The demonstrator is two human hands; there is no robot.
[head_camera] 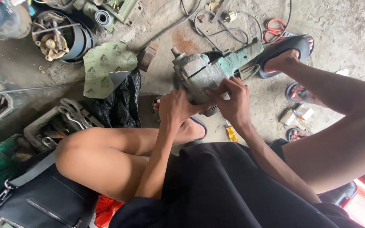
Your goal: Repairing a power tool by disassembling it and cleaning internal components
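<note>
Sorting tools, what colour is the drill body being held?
Worn green and grey drill, head view.

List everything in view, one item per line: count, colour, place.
power tool body: one, worn green and grey, centre, held by both hands
sandpaper sheet: one, green, upper left floor
black plastic bag: one, beside the sandpaper sheet
spanners: several, grey, in a tray at left
scissors: one, red-handled, top right
cables: several, dark, top centre
black bag: one, bottom left
left hand: on the tool's near side
right hand: fingers on the tool
</note>
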